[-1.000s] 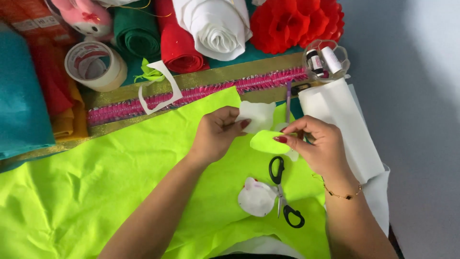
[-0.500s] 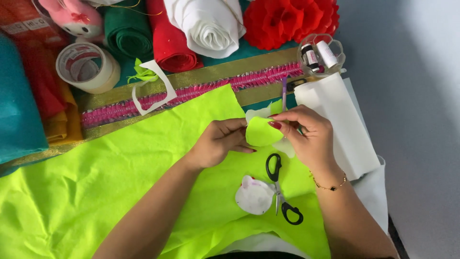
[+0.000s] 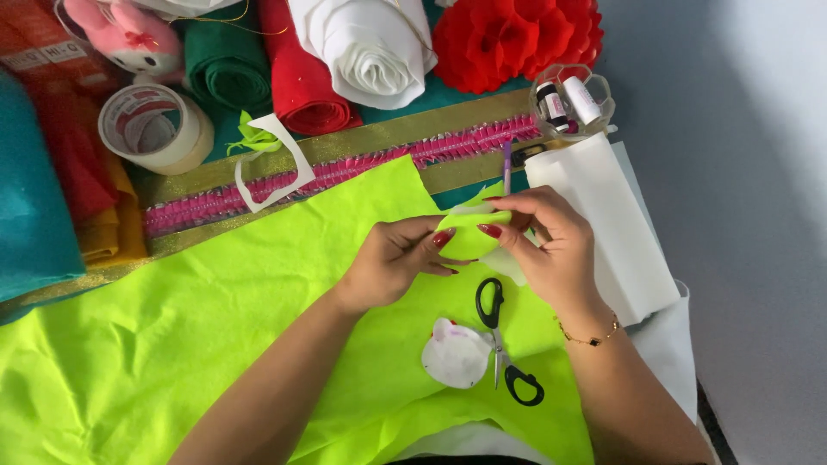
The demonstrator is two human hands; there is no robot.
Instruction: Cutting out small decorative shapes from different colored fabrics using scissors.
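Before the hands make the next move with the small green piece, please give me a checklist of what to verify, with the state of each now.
1. Left hand pinches the cut neon green piece: ok.
2. Right hand holds its other edge: ok.
3. Piece aligned with the white layer behind: cannot tell.
4. Scissors lie closed on the neon green fabric, near the hands: ok.
5. White cut-out shape lies flat beside the scissors: ok.

Both hands meet over the table: the left hand and right hand pinch a small neon-green felt cutout between them, just above black-handled scissors lying on the large neon-green felt sheet
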